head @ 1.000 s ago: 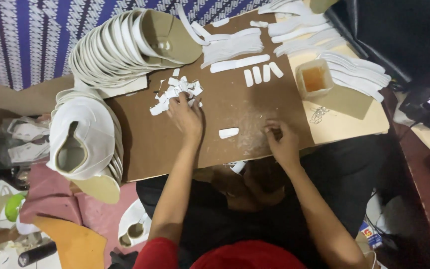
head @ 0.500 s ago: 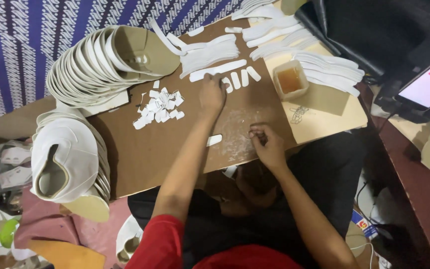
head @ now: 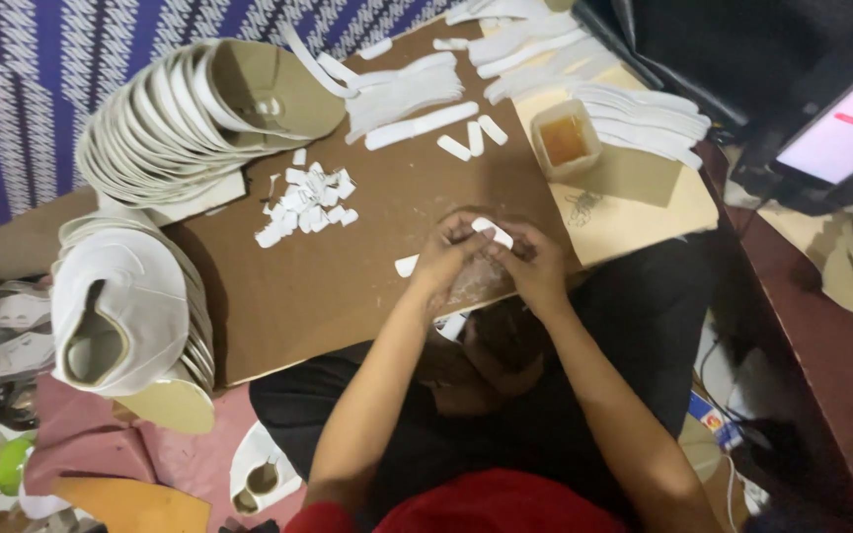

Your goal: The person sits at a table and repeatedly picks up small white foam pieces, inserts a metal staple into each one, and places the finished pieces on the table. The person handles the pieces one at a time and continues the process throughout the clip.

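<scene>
Both hands are meeting over the brown counter (head: 348,286): the left hand (head: 446,259) and right hand (head: 535,265) are pinching a small white strip (head: 493,233), which is sitting between their fingertips.

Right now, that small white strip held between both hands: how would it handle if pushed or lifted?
The strip, pinched by left hand and right hand, looks thin and flat, so probably light and bendy. Flat, so it shouldn't roll. Similar pieces lie scattered loosely, so a push would likely slide it easily.
</scene>
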